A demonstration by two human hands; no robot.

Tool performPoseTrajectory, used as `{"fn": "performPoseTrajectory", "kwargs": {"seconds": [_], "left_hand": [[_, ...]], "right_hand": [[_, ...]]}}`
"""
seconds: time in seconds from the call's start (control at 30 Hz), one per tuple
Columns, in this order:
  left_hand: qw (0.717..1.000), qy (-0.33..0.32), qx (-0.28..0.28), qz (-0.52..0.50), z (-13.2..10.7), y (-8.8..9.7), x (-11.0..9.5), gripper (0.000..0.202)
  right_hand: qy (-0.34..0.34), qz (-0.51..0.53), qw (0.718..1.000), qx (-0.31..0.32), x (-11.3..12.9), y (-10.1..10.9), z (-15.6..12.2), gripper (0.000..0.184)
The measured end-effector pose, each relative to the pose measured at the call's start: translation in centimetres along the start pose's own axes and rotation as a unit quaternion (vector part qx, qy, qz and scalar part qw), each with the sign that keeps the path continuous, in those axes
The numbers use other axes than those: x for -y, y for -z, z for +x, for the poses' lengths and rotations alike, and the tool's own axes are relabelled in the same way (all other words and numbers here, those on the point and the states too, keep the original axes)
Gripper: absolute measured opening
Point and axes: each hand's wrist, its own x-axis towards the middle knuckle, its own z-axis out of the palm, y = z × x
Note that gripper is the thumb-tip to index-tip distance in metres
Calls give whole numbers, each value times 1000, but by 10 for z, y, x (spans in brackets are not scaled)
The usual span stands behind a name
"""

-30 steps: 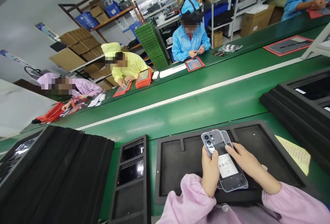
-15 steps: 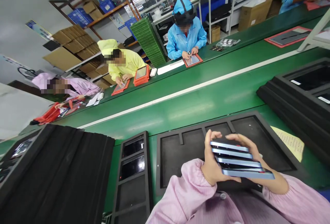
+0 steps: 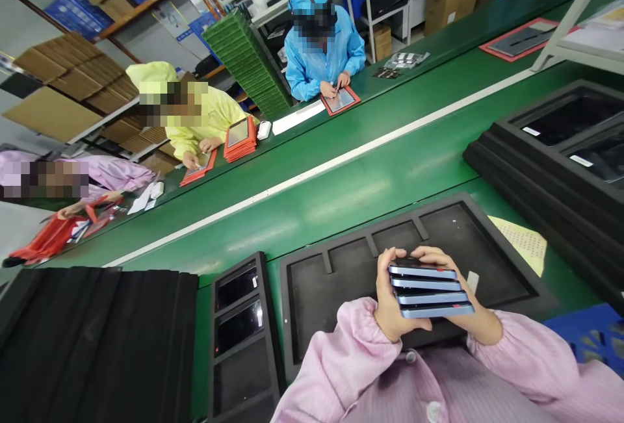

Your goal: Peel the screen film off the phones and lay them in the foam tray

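Both my hands hold a stack of several phones [image 3: 429, 290] edge-on, just above a black foam tray [image 3: 341, 267] whose pockets show nothing inside. My left hand [image 3: 392, 309] wraps the stack's left end, fingers curled over the top. My right hand [image 3: 475, 316] cups the right end from underneath, its fingers reaching behind the stack. My pink sleeves fill the bottom of the view.
A narrow black tray [image 3: 244, 332] holding phones lies left of the foam tray, beside a stack of black trays [image 3: 92, 338]. More black trays [image 3: 560, 150] sit at right, near a yellow sheet [image 3: 521, 241]. Across the green conveyor [image 3: 341, 195], three seated workers handle red-framed tablets.
The phones have turned from lying face-up and fanned in my hands to an edge-on squared stack. The view has tilted down and shifted right.
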Motion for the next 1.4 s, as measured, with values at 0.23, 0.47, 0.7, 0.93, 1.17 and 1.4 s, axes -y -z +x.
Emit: {"fn": "performPoseTrajectory", "kwargs": {"seconds": [0.23, 0.47, 0.7, 0.93, 1.17, 1.4], "left_hand": [[999, 19, -21, 17, 15, -1, -18, 89], [971, 199, -129, 7, 50, -28, -37, 64], [958, 187, -203, 80, 28, -27, -8, 61], [983, 95, -140, 69, 62, -8, -10, 36], [989, 128, -6, 74, 91, 5, -10, 22], [987, 138, -2, 81, 86, 7, -13, 13]], "right_hand": [[-88, -90, 990, 62, -8, 7, 1, 53], [-274, -280, 910, 135, 19, 26, 17, 49], [-320, -318, 864, 222, 35, 14, 14, 54], [-248, -255, 922, 153, 20, 14, 0, 49], [-208, -183, 948, 157, 7, 12, -6, 46], [33, -343, 906, 247, 13, 24, 2, 57]]}}
